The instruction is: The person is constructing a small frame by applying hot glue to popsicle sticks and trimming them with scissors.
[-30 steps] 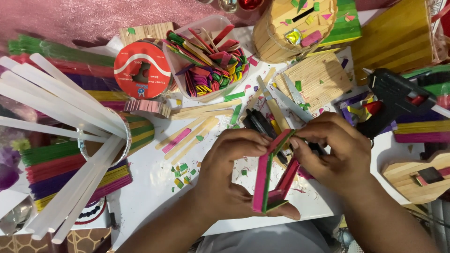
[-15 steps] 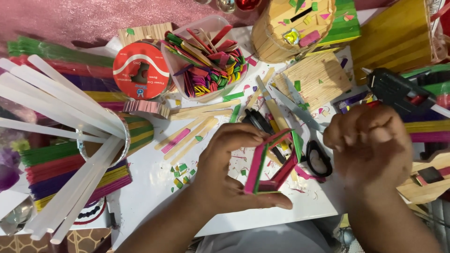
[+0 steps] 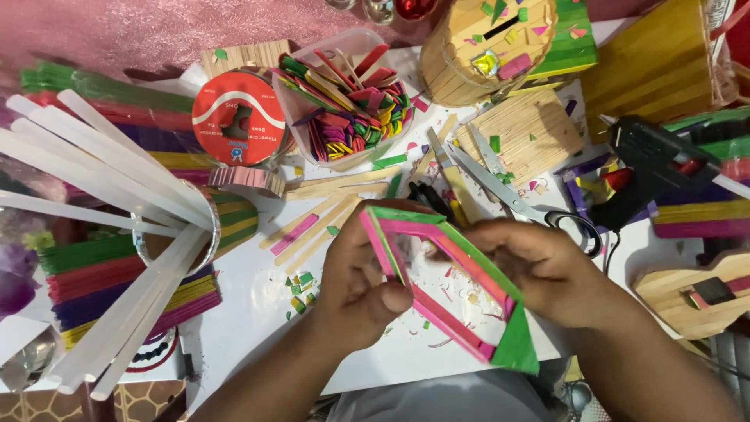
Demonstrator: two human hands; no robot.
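Observation:
Both my hands hold a frame glued from pink and green craft sticks [image 3: 461, 270], raised just above the white table [image 3: 250, 312]. My left hand [image 3: 359, 281] pinches its left end with fingers curled around the sticks. My right hand [image 3: 547, 270] grips the right side, thumb on the upper green stick. A green triangular piece closes the frame's lower right corner. Behind the frame lie scissors [image 3: 508, 191] with black handles.
A clear tub of coloured sticks [image 3: 348, 109] and a red tape roll [image 3: 238, 117] stand at the back. A black glue gun [image 3: 652, 164] lies right. White glue rods fan from a striped cup [image 3: 223, 227] at left. Plain wooden sticks [image 3: 320, 215] lie mid-table.
My right hand has come back onto the frame after being off it half a second ago. The frame now lies turned flatter, stretched between both hands.

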